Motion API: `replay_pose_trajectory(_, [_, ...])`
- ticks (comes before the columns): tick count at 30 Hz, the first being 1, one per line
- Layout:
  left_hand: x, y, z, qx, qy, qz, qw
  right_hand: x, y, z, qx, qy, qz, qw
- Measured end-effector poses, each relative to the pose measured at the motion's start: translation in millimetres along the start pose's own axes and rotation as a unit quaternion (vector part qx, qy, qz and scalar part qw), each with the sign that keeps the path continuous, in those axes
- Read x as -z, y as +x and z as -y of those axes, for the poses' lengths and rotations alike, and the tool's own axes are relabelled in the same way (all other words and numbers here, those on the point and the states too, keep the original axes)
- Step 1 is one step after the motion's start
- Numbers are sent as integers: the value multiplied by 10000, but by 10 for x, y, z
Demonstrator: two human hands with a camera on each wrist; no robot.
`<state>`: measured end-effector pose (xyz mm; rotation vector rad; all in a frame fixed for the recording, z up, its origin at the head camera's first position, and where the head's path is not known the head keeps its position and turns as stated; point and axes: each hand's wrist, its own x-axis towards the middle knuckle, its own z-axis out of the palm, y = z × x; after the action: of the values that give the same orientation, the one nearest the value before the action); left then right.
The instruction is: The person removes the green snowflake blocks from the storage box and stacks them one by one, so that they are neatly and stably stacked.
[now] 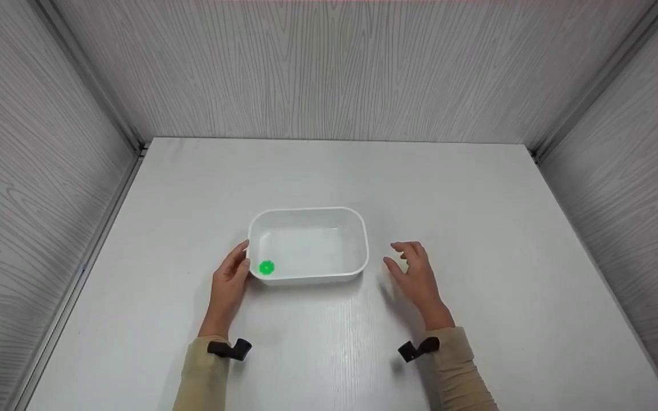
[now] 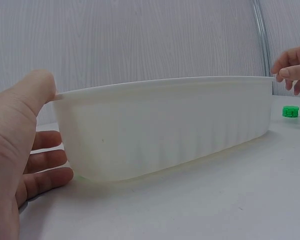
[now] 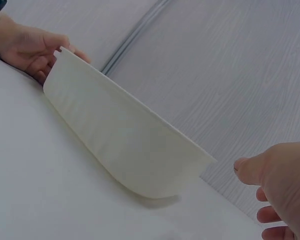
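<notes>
A white rectangular plastic tub [image 1: 306, 279] with rounded corners rests on the white table. My left hand [image 1: 229, 285] holds its left end: the thumb [image 2: 42, 82] lies at the rim, and the other fingers [image 2: 50, 180] are against the outer wall lower down. Inside the tub, at the front left corner, lies a small green flower-shaped piece [image 1: 267, 268]. My right hand [image 1: 416, 279] hovers off the tub's right end, fingers loosely bent and holding nothing. In the left wrist view another small green ridged piece [image 2: 290, 111] sits on the table below that hand; the head view hides it.
Pale wood-grain panels [image 1: 329, 68] enclose the table [image 1: 477, 194] at the back and both sides. Grey metal strips [image 1: 83, 268] run along the panel joints. Each sleeved wrist bears a black camera mount [image 1: 230, 349].
</notes>
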<state>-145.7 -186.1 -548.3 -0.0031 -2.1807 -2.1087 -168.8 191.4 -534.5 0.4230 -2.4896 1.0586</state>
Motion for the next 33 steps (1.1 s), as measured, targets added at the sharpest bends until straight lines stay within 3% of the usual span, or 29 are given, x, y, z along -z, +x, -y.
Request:
replay_pose_trajectory(11, [-3, 2, -27, 59, 17, 15, 10000, 34, 169, 265, 250, 253, 50, 9994])
replay_pose_trajectory(18, [8, -8, -11, 111, -20, 34, 9999, -132, 179, 424, 309, 472, 375, 9977])
replay_pose_trajectory(27, [15, -1, -7, 27, -245, 56, 9997, -326, 232, 590, 937, 533, 475, 9930])
replay_pose_trajectory(33, [18, 30, 78, 205, -177, -12, 9996, -420, 288, 650, 1120, 494, 682, 9901])
